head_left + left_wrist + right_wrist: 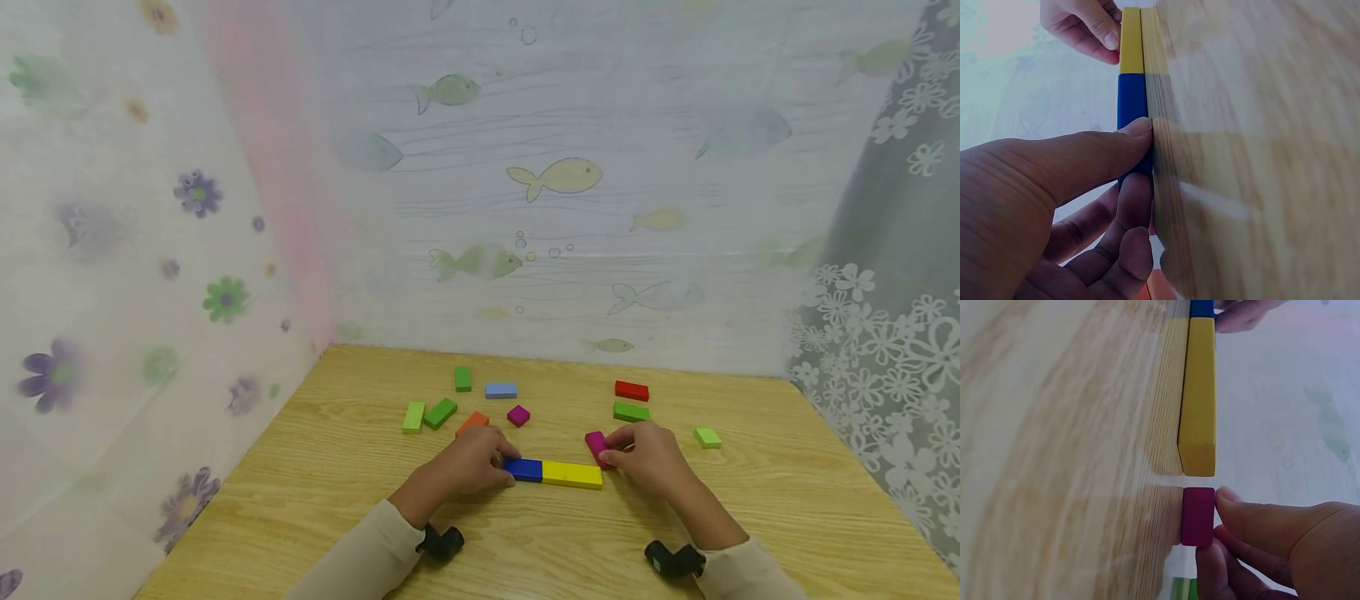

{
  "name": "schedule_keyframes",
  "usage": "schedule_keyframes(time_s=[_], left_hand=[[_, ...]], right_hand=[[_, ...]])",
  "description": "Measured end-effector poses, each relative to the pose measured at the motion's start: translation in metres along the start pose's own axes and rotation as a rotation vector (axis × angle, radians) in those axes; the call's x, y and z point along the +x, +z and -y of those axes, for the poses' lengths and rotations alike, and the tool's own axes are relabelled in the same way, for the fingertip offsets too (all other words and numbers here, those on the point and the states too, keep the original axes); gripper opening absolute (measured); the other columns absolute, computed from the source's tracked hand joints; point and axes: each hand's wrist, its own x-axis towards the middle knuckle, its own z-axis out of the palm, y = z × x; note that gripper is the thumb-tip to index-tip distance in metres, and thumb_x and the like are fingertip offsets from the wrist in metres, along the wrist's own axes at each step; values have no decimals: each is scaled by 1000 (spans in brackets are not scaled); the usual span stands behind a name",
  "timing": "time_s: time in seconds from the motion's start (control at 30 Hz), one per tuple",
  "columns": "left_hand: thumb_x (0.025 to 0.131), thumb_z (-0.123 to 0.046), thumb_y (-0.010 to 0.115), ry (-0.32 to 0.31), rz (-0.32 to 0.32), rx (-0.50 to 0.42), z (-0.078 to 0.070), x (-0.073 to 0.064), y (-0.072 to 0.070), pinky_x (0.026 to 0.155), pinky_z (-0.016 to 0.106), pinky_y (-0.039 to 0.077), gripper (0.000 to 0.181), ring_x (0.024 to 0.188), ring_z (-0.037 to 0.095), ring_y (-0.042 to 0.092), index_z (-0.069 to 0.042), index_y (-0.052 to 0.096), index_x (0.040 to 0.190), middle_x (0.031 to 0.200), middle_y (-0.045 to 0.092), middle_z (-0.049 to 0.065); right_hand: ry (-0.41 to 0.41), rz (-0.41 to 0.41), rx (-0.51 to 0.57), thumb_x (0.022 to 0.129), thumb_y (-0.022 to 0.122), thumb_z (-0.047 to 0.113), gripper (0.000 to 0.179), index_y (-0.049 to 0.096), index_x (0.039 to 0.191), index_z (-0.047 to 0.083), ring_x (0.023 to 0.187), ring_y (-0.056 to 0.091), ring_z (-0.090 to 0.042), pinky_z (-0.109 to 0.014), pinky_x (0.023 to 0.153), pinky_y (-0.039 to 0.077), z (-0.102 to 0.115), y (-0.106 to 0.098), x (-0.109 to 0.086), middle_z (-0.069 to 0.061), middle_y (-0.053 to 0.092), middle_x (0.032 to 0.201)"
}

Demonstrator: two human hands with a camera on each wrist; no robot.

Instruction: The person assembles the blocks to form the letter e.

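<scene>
We have 2 in line: our left hand pinches the blue block, abutting the yellow block. Our right hand pinches a magenta block near yellow's end, unjoined; 9 loose blocks lie unused.

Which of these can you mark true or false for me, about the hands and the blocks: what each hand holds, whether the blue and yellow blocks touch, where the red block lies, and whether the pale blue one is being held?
1. The right hand holds a magenta block. True.
2. The left hand grips the yellow block. False: it grips the blue block.
3. The blue block and the yellow block touch end to end. True.
4. The red block lies nearer the person than the yellow block. False: it lies farther away.
5. The pale blue block is held by neither hand. True.
</scene>
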Motion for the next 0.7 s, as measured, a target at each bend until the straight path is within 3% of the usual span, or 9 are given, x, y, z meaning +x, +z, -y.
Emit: schedule_keyframes(time_s=[0.7], left_hand=[[88,-17,85,22,-7,-6,2,0,0,76,16,54,34,87,0,66,-11,78,120,111,69,-2]], right_hand=[[1,7,0,89,83,21,19,81,103,8,92,69,-19,-37,78,58,6,-1,-3,-1,77,96]])
